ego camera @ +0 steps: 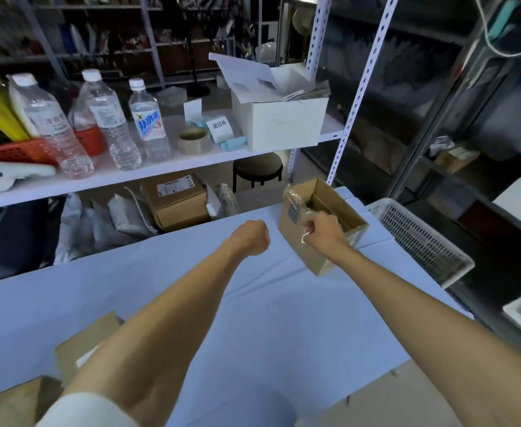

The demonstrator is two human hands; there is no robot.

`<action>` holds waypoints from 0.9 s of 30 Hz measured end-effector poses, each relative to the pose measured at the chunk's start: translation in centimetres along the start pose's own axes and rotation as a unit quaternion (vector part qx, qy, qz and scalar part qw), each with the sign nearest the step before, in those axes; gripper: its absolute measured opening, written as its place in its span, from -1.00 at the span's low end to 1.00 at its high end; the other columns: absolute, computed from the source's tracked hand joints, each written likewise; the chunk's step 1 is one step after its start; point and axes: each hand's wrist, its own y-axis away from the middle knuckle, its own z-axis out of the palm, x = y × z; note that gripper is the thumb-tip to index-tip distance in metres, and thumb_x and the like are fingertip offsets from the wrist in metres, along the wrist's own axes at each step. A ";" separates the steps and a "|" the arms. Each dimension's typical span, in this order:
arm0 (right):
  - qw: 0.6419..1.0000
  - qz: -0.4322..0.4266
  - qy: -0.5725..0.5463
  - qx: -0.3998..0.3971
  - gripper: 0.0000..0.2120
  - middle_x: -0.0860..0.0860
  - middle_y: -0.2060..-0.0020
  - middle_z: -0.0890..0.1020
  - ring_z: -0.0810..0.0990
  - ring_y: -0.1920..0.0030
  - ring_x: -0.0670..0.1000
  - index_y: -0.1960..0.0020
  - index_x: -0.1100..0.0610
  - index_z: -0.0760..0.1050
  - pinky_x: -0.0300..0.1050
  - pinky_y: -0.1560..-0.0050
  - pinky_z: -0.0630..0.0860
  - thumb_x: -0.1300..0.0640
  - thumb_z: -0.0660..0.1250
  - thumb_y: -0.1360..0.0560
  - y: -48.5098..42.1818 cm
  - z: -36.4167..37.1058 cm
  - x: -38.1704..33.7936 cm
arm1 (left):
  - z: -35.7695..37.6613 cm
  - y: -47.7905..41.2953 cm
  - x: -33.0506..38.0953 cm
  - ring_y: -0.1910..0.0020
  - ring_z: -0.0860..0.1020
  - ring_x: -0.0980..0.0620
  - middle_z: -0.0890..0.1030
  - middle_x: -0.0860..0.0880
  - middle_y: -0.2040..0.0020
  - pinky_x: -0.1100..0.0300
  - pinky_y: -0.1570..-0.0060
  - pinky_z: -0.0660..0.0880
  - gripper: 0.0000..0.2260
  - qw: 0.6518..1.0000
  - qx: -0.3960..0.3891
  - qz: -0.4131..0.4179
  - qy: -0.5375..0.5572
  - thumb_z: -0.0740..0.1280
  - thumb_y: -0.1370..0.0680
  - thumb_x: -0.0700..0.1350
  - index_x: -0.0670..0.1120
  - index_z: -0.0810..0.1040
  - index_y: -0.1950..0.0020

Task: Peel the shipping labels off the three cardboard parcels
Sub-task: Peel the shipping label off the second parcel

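Shipping label [294, 211], a dark-printed sticker under crinkled clear film, sits on the left wall of an open brown cardboard parcel [320, 260]. That parcel stands at the far right of the pale blue tabletop [283, 318], close to its right edge. The right grip [325, 234] is against the parcel's near wall, its fingers pinching a crumpled tail of the clear film just below the label. The left grip [251, 238] is clenched into a fist with nothing visible in it, just left of the parcel and apart from it.

Two more brown cardboard parcels [83, 343] [12, 402] lie at the near left, partly hidden by the left forearm. A white slotted plastic basket [422, 241] stands beyond the tabletop's right edge.

Nothing braces the parcel, so a firm tug could drag or tip the light box toward that edge. A pull on the film alone could also snap it or lift only the film, leaving the label stuck, or rip the cardboard's skin.
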 end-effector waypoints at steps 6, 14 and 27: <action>0.998 0.027 -0.028 0.052 -0.81 0.13 0.01 0.62 0.58 -0.02 0.14 0.05 0.14 0.63 0.03 -0.03 0.58 0.34 0.33 -0.41 -3.8 -4.7 3.7 | 0.8 -2.6 5.3 -0.09 0.56 -0.15 0.60 -0.12 -0.12 -0.04 -0.11 0.54 -0.74 1.000 0.003 -0.006 -0.005 0.15 -0.56 -0.17 -0.15 0.59 -0.12; 0.996 0.045 -0.050 0.052 -0.72 0.20 -0.09 0.59 0.58 -0.06 0.23 -0.04 0.28 0.60 0.16 -0.10 0.57 0.30 0.12 -0.55 -6.5 -5.4 5.8 | 0.8 -3.8 7.9 -0.11 0.56 -0.18 0.60 -0.19 -0.14 -0.05 -0.14 0.53 -0.69 1.000 -0.013 -0.007 -0.007 0.10 -0.56 -0.27 -0.16 0.57 -0.17; 1.000 -0.018 -0.009 -0.023 -0.78 0.15 0.17 0.62 0.59 0.12 0.15 0.12 0.24 0.58 0.01 0.19 0.50 0.19 0.19 -0.56 -5.8 -2.6 2.8 | 0.8 -2.5 3.9 -0.05 0.59 -0.14 0.61 -0.17 -0.07 0.02 -0.09 0.56 -0.71 0.996 0.010 -0.073 0.048 0.14 -0.56 -0.32 -0.17 0.62 -0.10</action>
